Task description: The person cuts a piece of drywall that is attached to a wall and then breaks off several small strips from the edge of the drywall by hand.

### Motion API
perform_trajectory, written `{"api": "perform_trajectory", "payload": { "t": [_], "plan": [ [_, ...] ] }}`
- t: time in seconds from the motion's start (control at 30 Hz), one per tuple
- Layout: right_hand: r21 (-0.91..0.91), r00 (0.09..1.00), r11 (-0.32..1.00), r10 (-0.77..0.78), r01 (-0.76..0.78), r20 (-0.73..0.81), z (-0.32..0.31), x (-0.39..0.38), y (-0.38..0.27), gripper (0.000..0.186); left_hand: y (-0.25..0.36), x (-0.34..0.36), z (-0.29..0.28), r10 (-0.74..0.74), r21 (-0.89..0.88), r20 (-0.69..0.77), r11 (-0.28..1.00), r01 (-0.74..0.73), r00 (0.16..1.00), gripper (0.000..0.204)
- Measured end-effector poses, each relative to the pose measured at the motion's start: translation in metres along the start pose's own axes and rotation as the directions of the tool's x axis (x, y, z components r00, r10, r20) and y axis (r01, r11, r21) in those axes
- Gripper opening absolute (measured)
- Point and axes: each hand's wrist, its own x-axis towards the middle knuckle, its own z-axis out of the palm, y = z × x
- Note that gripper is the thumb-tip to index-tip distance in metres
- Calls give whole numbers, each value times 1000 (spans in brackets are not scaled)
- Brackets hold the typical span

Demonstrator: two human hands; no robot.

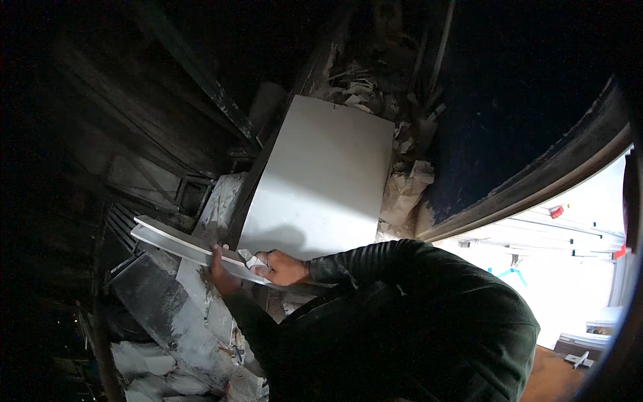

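A long, narrow white strip (175, 243), which looks like a board or a channel, lies slantwise in front of me. My left hand (224, 273) is closed around its near side, with the fingertips over the upper edge. My right hand (284, 269) grips a small white angular piece (250, 260) against the strip's right end. What this piece is made of cannot be made out. Just beyond my hands a large flat white panel (321, 171) slopes away, with a shadow falling across its lower part.
Broken rubble (402, 191) runs along the panel's right side and far end. At lower left are pale, lumpy bags (144, 358) and a dark grey slab (151, 295). A dark metal bar (207, 84) slants at upper left. On the right, a curved edge (529, 194) borders a bright room.
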Motion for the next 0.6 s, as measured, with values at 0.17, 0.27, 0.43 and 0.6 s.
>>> {"api": "perform_trajectory", "payload": {
  "t": [0.17,0.27,0.43,0.6],
  "plan": [
    [100,999,994,-48,50,-20,7,13,35,46,7,6,12,291,-285,1,917,-278,957,59],
    [498,984,865,34,59,-175,-14,13,65,36,16,14,12,196,-374,263,923,-88,945,50],
    [208,905,960,253,-189,-342,-74,-29,91,30,28,23,43,268,-285,150,933,-218,952,46],
    [-47,893,997,38,-67,-449,-91,-41,77,31,23,15,88,441,-528,15,766,-367,898,49]
  ]
}}
